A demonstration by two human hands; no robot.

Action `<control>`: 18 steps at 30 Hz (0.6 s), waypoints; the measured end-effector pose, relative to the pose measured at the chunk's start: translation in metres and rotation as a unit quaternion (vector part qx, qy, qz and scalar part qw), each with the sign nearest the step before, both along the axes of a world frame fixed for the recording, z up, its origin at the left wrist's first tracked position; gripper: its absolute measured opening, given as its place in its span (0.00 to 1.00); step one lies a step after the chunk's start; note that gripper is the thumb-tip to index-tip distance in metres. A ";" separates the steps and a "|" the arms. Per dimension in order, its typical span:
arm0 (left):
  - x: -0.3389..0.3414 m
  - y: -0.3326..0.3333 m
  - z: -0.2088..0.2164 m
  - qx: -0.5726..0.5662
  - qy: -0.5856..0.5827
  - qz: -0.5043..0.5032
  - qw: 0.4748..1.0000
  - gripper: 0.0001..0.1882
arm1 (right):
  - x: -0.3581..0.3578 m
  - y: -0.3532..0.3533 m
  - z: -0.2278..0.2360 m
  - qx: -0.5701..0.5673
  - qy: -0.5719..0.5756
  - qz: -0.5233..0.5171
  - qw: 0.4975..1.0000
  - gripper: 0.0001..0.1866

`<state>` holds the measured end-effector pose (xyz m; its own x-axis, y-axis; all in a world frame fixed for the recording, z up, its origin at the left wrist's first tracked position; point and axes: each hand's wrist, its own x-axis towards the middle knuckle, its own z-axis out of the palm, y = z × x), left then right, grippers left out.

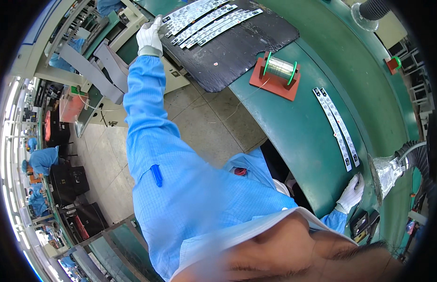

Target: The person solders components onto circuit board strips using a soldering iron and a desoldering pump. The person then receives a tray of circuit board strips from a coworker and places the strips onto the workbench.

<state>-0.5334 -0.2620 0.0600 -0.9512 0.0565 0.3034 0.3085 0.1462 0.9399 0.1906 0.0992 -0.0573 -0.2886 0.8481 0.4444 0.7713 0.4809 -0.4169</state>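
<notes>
At the upper left, my left hand [150,37] in a white glove reaches to the edge of a black mat [213,70]. Its fingers are bent and closed beside the ends of several long, curved white LED circuit strips [204,23] lying on the mat. What they grip, if anything, is hidden. My right hand [351,193], also gloved, rests low on the green bench at the right. Its fingers are loosely stretched and nothing shows in them. Just beyond its fingertips lie two more curved LED strips [332,129], side by side.
A solder wire spool [280,69] with green flanges stands on a red-brown holder on the green bench [284,122]. A foil-wrapped duct [387,174] is near my right hand. Grey metal chutes [94,70] stand left of my left arm. Behind me, a person in blue [43,160] works.
</notes>
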 end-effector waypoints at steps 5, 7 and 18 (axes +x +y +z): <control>0.100 -0.011 0.033 -0.206 0.283 -0.095 0.932 0.16 | -0.008 -0.007 0.009 -0.005 0.011 -0.013 1.000 0.16; 0.137 -0.010 0.037 -0.277 0.414 -0.100 0.861 0.13 | -0.020 -0.018 0.023 -0.020 0.026 -0.054 0.998 0.16; 0.303 0.067 0.038 0.135 -0.197 -0.421 0.875 0.11 | -0.067 -0.104 0.146 -0.256 0.387 0.143 0.874 0.30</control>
<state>-0.2301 -0.1946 0.0984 -0.6407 0.7644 0.0726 -0.1550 -0.2213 0.9628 0.1237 -0.0047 0.0885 -0.3019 0.9354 0.1842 0.0408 0.2058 -0.9778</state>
